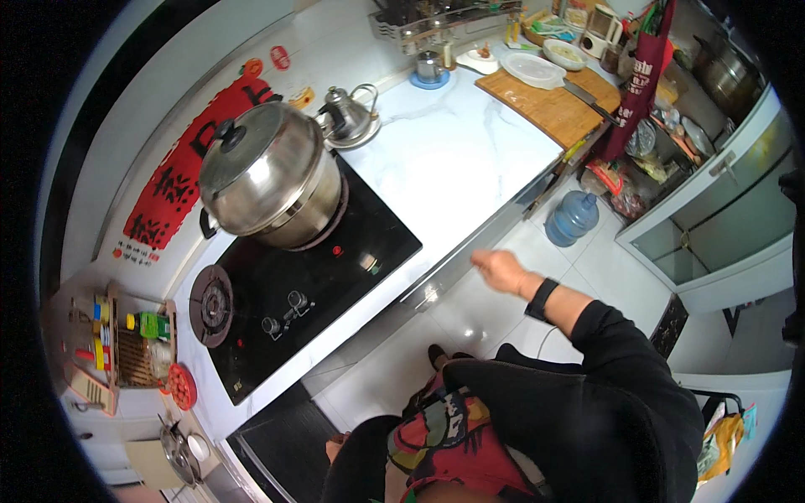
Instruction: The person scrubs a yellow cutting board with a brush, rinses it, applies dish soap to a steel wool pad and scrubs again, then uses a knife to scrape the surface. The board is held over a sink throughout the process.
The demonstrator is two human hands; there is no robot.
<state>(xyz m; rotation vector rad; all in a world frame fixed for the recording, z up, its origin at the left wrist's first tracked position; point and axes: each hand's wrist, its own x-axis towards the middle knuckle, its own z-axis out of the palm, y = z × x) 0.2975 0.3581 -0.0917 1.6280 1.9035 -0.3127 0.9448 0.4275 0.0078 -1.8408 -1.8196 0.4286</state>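
My right hand [501, 270], with a black band on its wrist, is held out over the floor beside the counter's front edge; its fingers are curled and nothing shows in them. Low by my left side, partly hidden by the black sleeve, my left hand [335, 446] shows only in small part. A large lidded steel steamer pot [270, 179] stands on the back burner of the black glass gas hob [314, 270]. To the right of the pot sits a small steel kettle [348, 119] on a plate. The front burner [212, 305] bears nothing.
A wooden cutting board [534, 110] holds a translucent lid [533, 70] and a cleaver [588, 97]. A blue water jug [571, 218] stands on the floor near an open glass-panelled door [723, 207]. A bottle rack [135, 358] and a red basket [182, 386] sit at the left.
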